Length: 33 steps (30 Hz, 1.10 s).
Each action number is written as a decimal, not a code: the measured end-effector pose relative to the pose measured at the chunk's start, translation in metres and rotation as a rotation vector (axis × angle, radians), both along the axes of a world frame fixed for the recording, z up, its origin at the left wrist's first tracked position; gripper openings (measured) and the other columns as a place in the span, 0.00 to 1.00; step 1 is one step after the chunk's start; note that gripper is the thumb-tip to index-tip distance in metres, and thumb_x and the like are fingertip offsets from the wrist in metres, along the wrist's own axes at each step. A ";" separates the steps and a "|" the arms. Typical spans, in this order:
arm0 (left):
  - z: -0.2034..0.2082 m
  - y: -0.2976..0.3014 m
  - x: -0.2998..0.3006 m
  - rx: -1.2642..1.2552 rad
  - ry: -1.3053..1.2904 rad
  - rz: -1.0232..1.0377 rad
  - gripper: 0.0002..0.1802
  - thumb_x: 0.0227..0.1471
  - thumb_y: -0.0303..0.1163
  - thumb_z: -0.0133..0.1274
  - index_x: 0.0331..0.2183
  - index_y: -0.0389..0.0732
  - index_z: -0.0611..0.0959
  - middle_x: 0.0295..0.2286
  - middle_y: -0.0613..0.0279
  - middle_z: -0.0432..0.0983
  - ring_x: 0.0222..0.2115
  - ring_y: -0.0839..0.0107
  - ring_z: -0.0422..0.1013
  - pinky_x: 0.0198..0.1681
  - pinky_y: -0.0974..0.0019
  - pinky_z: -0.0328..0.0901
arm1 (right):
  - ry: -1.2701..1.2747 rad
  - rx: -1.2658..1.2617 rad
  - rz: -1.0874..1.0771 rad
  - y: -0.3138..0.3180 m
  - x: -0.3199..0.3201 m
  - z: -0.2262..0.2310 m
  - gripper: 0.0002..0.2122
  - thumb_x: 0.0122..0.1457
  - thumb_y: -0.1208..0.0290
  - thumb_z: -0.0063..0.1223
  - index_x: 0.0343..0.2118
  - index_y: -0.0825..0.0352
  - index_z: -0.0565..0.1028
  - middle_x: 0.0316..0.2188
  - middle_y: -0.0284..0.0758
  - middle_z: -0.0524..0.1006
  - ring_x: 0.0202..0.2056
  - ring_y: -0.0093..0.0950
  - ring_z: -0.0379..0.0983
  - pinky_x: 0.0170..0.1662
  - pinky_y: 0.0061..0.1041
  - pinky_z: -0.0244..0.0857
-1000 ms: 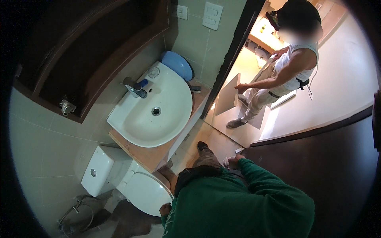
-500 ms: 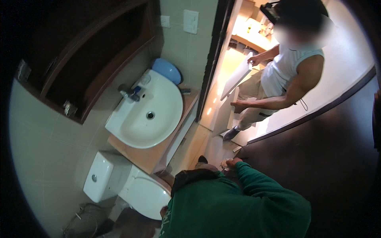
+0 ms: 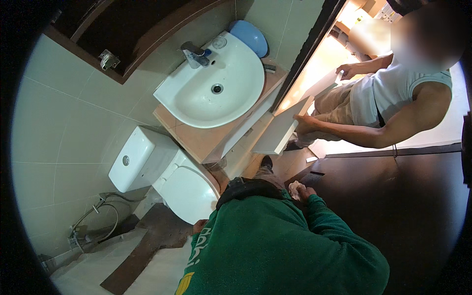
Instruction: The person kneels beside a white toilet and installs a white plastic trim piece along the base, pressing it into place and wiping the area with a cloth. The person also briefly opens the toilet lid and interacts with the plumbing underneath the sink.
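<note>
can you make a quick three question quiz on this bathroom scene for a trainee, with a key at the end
1. Which hand grips the white wad?
A) left
B) both
C) right

2. True or false: the toilet lid stands raised.

3. What flat things does the co-worker hold?

Key:
1. C, the right hand.
2. False; it is down.
3. Pale panels.
</note>
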State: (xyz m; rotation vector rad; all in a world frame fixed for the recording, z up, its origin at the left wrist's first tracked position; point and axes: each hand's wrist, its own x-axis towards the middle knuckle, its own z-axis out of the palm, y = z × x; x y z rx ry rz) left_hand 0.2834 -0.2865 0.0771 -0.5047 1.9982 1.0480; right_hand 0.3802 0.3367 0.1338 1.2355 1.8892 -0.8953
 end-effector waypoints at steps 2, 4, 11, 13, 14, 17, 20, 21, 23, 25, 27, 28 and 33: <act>-0.006 -0.050 0.007 -0.105 0.048 -0.164 0.24 0.58 0.47 0.59 0.45 0.36 0.84 0.38 0.54 0.84 0.37 0.61 0.78 0.42 0.55 0.73 | 0.015 -0.056 0.110 -0.011 0.004 -0.013 0.38 0.57 0.37 0.49 0.49 0.78 0.77 0.48 0.57 0.78 0.53 0.52 0.73 0.54 0.42 0.67; -0.009 -0.060 0.015 -0.246 0.039 -0.355 0.26 0.57 0.49 0.60 0.46 0.35 0.84 0.37 0.53 0.84 0.37 0.60 0.79 0.42 0.55 0.73 | -0.010 -0.010 0.100 -0.009 0.001 -0.010 0.38 0.57 0.37 0.49 0.49 0.76 0.78 0.47 0.56 0.78 0.53 0.51 0.73 0.55 0.42 0.67; 0.043 -0.006 -0.024 -0.211 0.204 -0.092 0.19 0.56 0.43 0.60 0.41 0.36 0.84 0.30 0.57 0.82 0.29 0.66 0.77 0.34 0.57 0.73 | -0.038 0.050 0.243 0.009 -0.001 -0.038 0.37 0.60 0.36 0.44 0.49 0.73 0.79 0.47 0.56 0.78 0.55 0.49 0.73 0.58 0.42 0.65; 0.051 0.004 -0.019 -0.056 0.159 0.191 0.15 0.57 0.39 0.59 0.40 0.37 0.83 0.29 0.62 0.80 0.27 0.68 0.75 0.32 0.61 0.72 | -0.079 0.039 0.274 -0.006 -0.022 -0.012 0.37 0.61 0.35 0.42 0.49 0.73 0.78 0.47 0.56 0.78 0.55 0.49 0.72 0.58 0.43 0.65; 0.055 0.015 -0.017 0.028 0.135 0.334 0.13 0.57 0.38 0.59 0.39 0.38 0.83 0.29 0.64 0.79 0.26 0.69 0.74 0.30 0.63 0.72 | -0.105 0.040 0.289 -0.015 -0.038 0.016 0.38 0.61 0.35 0.41 0.49 0.73 0.78 0.47 0.56 0.78 0.56 0.49 0.72 0.58 0.43 0.65; 0.075 0.068 -0.040 0.145 0.103 0.314 0.09 0.57 0.35 0.59 0.36 0.40 0.82 0.28 0.68 0.77 0.24 0.73 0.73 0.27 0.67 0.71 | -0.056 0.140 0.294 0.020 -0.005 -0.032 0.38 0.61 0.35 0.41 0.49 0.73 0.78 0.48 0.55 0.78 0.54 0.49 0.73 0.57 0.43 0.66; 0.072 0.066 -0.025 0.163 0.015 0.410 0.09 0.58 0.36 0.59 0.36 0.41 0.81 0.27 0.68 0.77 0.23 0.75 0.72 0.24 0.67 0.69 | -0.007 0.128 0.288 0.016 0.000 -0.046 0.38 0.61 0.34 0.41 0.49 0.73 0.78 0.48 0.54 0.78 0.53 0.49 0.74 0.56 0.43 0.67; 0.064 0.057 -0.012 0.136 0.000 0.403 0.08 0.59 0.36 0.58 0.36 0.41 0.82 0.27 0.67 0.77 0.22 0.74 0.71 0.23 0.66 0.69 | -0.009 0.120 0.460 0.015 0.000 -0.052 0.37 0.62 0.35 0.42 0.49 0.73 0.78 0.48 0.54 0.79 0.51 0.48 0.75 0.54 0.43 0.67; 0.057 0.063 -0.002 0.084 -0.038 0.385 0.09 0.59 0.36 0.57 0.37 0.41 0.82 0.27 0.66 0.78 0.22 0.74 0.71 0.23 0.65 0.69 | -0.029 0.154 0.758 0.033 0.018 -0.070 0.36 0.62 0.36 0.44 0.48 0.73 0.79 0.47 0.52 0.79 0.49 0.47 0.77 0.52 0.44 0.69; 0.046 0.052 0.012 0.040 -0.082 0.366 0.10 0.60 0.36 0.56 0.39 0.40 0.82 0.28 0.64 0.78 0.22 0.71 0.72 0.23 0.63 0.70 | -0.039 0.165 1.065 0.040 0.024 -0.085 0.34 0.62 0.38 0.46 0.47 0.72 0.79 0.47 0.51 0.80 0.47 0.46 0.78 0.50 0.44 0.70; 0.033 0.028 0.033 -0.021 -0.138 0.401 0.11 0.60 0.36 0.56 0.39 0.39 0.82 0.28 0.63 0.79 0.22 0.70 0.73 0.23 0.62 0.70 | -0.048 0.138 0.889 0.035 0.019 -0.084 0.33 0.61 0.39 0.47 0.46 0.73 0.80 0.46 0.51 0.80 0.46 0.44 0.79 0.48 0.43 0.70; 0.034 0.016 0.045 -0.071 -0.171 0.428 0.11 0.60 0.37 0.56 0.39 0.39 0.82 0.28 0.63 0.79 0.23 0.69 0.73 0.23 0.62 0.70 | -0.059 0.093 0.568 0.014 0.008 -0.068 0.33 0.61 0.39 0.48 0.45 0.73 0.80 0.45 0.51 0.81 0.46 0.43 0.79 0.48 0.43 0.70; 0.029 0.024 0.032 -0.055 -0.206 0.477 0.11 0.59 0.37 0.56 0.38 0.40 0.82 0.29 0.62 0.79 0.23 0.68 0.74 0.23 0.60 0.72 | -0.018 0.114 0.580 0.032 0.012 -0.057 0.40 0.59 0.31 0.37 0.43 0.73 0.81 0.44 0.57 0.78 0.48 0.53 0.76 0.53 0.47 0.68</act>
